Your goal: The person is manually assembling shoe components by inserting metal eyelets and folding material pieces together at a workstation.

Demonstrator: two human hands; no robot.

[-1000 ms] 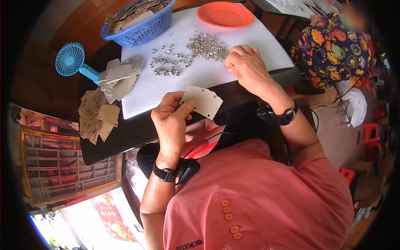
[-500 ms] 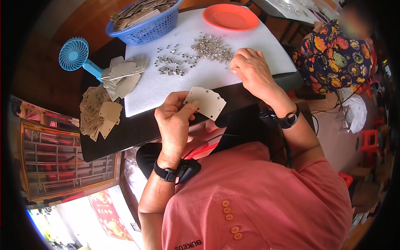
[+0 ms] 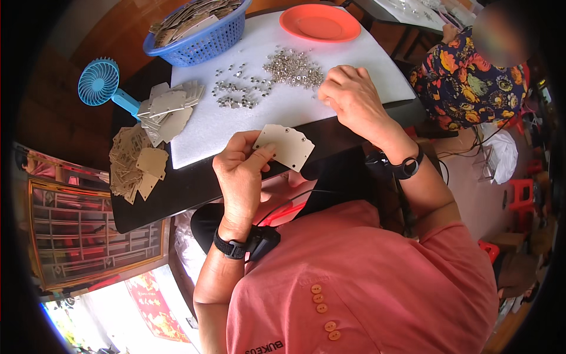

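My left hand (image 3: 240, 168) grips a flat beige plate (image 3: 286, 147) by its left end, thumb on top. The plate has small holes and a few metal pieces along its edges, and it is held just over the table's near edge. My right hand (image 3: 354, 97) is closed, its fingertips curled together above the white sheet (image 3: 197, 127). Whatever it may hold is hidden. Close to those fingertips lies a heap of small silvery metal pieces (image 3: 293, 68). More of these pieces (image 3: 239, 94) are scattered to the left of the heap.
Stacked plates (image 3: 170, 109) and a browner pile (image 3: 137, 162) occupy the table's left side, beside a blue handheld fan (image 3: 98, 82). A blue basket (image 3: 203, 48) of plates and an orange dish (image 3: 320, 23) stand at the back. Another person (image 3: 471, 79) sits at the right.
The whole view has shifted slightly, so the table's contents appear a little further left. My left hand keeps its hold on the plate; my right hand stays beside the heap, its fingers slightly changed.
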